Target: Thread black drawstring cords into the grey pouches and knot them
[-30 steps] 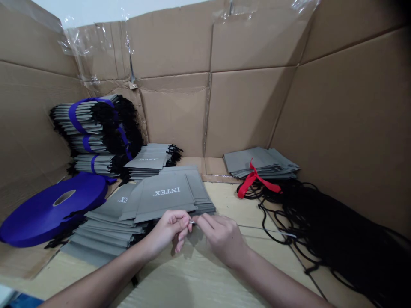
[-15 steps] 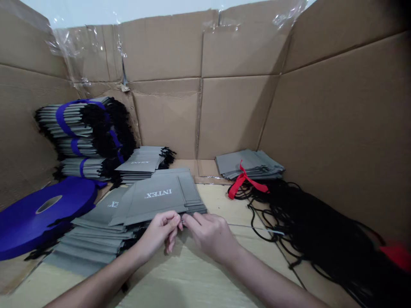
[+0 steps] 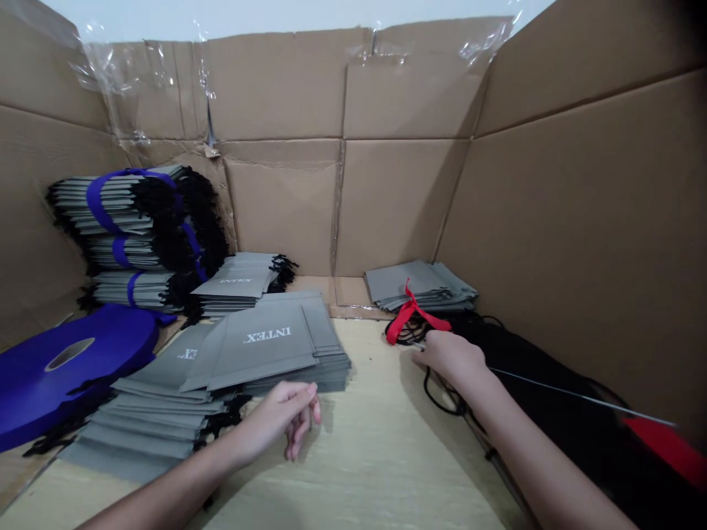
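Note:
My right hand (image 3: 450, 357) is closed around a thin metal rod (image 3: 585, 398), beside the looped end of the black cords (image 3: 530, 361) and a red ribbon (image 3: 409, 313). The rod's long end reaches out to the right over the cords. My left hand (image 3: 295, 416) hovers over the table with its fingers curled; whether anything small is between thumb and finger is hidden. Just behind it lies a pile of grey pouches (image 3: 265, 335) printed INTEX. More fanned grey pouches (image 3: 138, 423) with black cord ends lie to its left.
Bundles of grey pouches (image 3: 115, 202) tied with purple strap stand at the back left, above a purple strap roll (image 3: 104, 346). A smaller printed stack (image 3: 232, 280) and a plain grey stack (image 3: 417, 283) sit near the cardboard wall (image 3: 281, 199).
My right hand has moved away from my left hand, to the right and slightly back, taking the rod to the cord loops. My left hand has stayed nearly in place.

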`<state>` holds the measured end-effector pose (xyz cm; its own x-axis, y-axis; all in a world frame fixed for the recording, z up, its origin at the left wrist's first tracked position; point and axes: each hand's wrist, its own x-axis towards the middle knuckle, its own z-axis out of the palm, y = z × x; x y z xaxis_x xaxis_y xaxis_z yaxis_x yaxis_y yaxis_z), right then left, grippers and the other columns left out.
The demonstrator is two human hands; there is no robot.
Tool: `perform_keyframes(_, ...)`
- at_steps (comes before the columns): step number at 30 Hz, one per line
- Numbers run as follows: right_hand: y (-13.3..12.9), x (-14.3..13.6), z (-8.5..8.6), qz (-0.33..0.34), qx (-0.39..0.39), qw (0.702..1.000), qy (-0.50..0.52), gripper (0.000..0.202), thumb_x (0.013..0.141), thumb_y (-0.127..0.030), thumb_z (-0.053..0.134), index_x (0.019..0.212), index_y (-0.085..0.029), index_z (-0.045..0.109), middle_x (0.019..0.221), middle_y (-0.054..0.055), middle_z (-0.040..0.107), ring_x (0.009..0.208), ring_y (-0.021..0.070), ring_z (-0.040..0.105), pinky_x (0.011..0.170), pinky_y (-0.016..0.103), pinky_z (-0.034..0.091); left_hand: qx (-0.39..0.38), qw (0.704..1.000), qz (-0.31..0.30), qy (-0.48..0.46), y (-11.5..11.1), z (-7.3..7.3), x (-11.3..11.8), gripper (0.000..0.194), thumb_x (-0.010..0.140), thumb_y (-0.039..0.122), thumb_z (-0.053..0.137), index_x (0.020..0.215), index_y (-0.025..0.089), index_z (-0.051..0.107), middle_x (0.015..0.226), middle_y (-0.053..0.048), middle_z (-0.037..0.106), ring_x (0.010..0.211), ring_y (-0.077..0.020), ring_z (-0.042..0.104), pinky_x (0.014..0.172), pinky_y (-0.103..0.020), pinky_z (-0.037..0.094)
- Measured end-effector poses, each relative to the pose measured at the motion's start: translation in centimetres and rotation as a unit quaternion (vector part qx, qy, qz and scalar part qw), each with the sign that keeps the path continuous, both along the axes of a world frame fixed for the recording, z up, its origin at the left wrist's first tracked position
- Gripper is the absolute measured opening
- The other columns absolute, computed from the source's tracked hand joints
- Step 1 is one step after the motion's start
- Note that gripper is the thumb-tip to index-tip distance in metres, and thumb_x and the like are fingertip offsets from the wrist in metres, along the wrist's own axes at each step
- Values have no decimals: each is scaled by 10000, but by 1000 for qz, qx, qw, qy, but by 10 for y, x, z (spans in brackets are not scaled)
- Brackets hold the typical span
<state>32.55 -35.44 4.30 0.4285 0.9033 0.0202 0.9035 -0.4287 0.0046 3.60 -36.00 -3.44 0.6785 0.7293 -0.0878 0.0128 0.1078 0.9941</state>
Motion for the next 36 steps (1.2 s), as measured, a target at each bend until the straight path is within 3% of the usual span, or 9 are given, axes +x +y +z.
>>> perform_keyframes(4,7,8,-13,4,-17,1000,26,162,666,-205,614,799,-153,690,923,167,676,886,327,624,635,355,431,-1,1000,-11,3,0,-3,2,467,811,562,448,677,123,534,368,46,451,277,-79,426,302,-161,346)
perform_keyframes(8,10,8,-14,74,18,994,72,159,729,-265,562,824,-197,670,873,102,686,800,263,635,591,292,408,6,1000,-16,14,-3,1,1,492,801,589,432,664,126,530,376,39,447,300,-83,417,322,-171,333)
perform_keyframes(11,10,-10,-10,158,76,979,99,202,814,-298,458,850,-210,636,837,50,678,762,192,619,583,235,380,48,999,-20,7,-9,8,0,419,819,517,475,729,115,548,480,24,490,413,-76,460,429,-175,372)
perform_keyframes(14,4,-38,-6,204,136,964,105,283,863,-323,354,831,-198,606,736,46,649,678,181,583,549,233,340,59,998,-33,-18,-13,12,0,318,824,444,523,887,132,535,654,9,532,530,-79,497,534,-193,395)
perform_keyframes(18,-12,-73,-7,271,201,934,120,302,859,-336,369,642,-206,534,521,-11,526,500,141,471,495,222,273,51,998,-35,-34,-13,14,0,303,816,429,541,944,156,505,776,-4,519,571,-86,495,581,-228,404)
perform_keyframes(22,-28,-96,-14,324,208,912,140,324,872,-367,395,624,-211,535,480,-34,509,444,116,429,462,209,230,108,993,-42,-20,-16,18,0,346,835,387,537,1111,189,477,1055,-67,510,915,-167,516,812,-299,392)
perform_keyframes(25,-37,-108,-20,384,165,897,148,206,854,-328,457,735,-229,594,534,-33,585,479,116,495,463,191,249,139,988,-52,-49,-18,14,2,484,847,356,538,1278,231,357,1267,-86,414,1172,-207,376,955,-334,307)
perform_keyframes(30,-42,-119,-30,407,144,883,183,105,770,-222,558,767,-239,661,594,-24,657,533,120,565,487,177,313,105,990,-12,-92,-15,2,10,329,802,367,602,1047,158,531,944,-38,531,901,-162,504,796,-262,383)
perform_keyframes(36,-50,-133,-36,430,221,822,302,149,705,-165,572,658,-251,684,587,-56,677,498,98,565,494,167,362,86,994,16,-69,-13,6,13,363,605,367,770,829,115,635,789,-34,592,764,-167,538,707,-247,401)
